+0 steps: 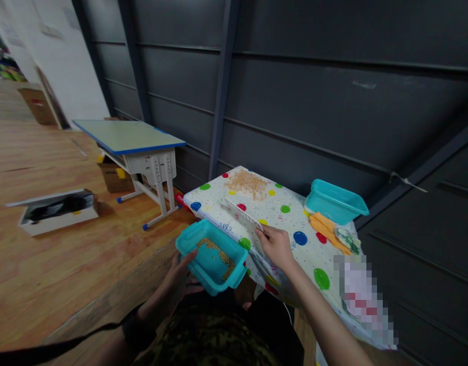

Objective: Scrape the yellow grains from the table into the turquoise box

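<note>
My left hand (pixel 178 282) grips a turquoise plastic tub (pixel 213 256) by its near side and holds it just below the table's left edge; a strip of tan beans lies inside. My right hand (pixel 275 244) is closed on a flat white card or scraper (pixel 241 213) that rests on the polka-dot tablecloth (pixel 290 221). The card points toward a pile of tan beans (pixel 249 182) near the table's far edge.
A second turquoise tub (pixel 335 201) stands at the far right of the table, next to orange cloth (pixel 325 226) and a small packet (pixel 348 239). A school desk (pixel 130 140) and an open white box (pixel 56 209) sit on the wooden floor to the left. A dark wall runs behind.
</note>
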Demonstrator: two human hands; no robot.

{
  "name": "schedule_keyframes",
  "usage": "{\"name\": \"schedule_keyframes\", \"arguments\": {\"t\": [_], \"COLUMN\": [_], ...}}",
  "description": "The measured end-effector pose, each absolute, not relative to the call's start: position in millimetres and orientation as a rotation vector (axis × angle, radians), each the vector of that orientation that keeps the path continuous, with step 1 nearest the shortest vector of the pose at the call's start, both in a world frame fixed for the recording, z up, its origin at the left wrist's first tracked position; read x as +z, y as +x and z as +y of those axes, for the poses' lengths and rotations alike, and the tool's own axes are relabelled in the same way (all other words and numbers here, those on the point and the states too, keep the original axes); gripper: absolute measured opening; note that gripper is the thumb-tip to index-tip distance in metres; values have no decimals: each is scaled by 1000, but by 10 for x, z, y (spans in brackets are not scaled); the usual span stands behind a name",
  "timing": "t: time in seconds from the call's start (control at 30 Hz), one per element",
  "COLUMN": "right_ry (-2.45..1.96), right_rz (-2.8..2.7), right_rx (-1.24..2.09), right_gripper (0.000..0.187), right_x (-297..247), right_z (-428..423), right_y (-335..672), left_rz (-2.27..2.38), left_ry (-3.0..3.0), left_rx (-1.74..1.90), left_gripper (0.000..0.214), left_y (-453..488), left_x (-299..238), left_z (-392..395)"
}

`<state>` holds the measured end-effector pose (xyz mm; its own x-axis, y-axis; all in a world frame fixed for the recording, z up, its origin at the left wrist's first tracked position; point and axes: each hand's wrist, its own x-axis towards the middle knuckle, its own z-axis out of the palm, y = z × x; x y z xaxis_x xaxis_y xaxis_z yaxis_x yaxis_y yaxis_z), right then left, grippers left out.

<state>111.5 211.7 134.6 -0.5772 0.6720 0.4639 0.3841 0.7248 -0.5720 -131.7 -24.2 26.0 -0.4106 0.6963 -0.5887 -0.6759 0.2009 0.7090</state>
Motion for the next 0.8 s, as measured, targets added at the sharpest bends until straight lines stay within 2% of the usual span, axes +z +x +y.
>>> {"name": "schedule_keyframes", "arguments": {"t": [0.23,0.4,0.5,0.6,0.7,0.8], "right_ry": [-542,-712,-963,-1214,-1348,-1408], "right_rz": [-2219,-2120,-2043,-1976,-1984,-2058], "right_rx": [626,568,523,462,330,205], "right_gripper": [72,86,80,64,45,38], "right_x": [1329,1443,1608,1728,1707,1570], "right_z": [1736,2115,2611,3021,3195,3175], "right_y": [1332,1375,1299,1149,988,876], "left_rz": [1313,1354,1364,1393,1375,1372], "left_ry": [63,9,32,53,56,33], "left_rx": [1494,1474,1468,1458,1456,1451], "left_gripper": [100,100,104,106,106,108], "left_y": [-1310,-1292,-1277,-1240,-1196,-1175], "left_x": [329,336,290,246,220,187], "left_z": [-251,-249,-236,-231,-239,-246]}}
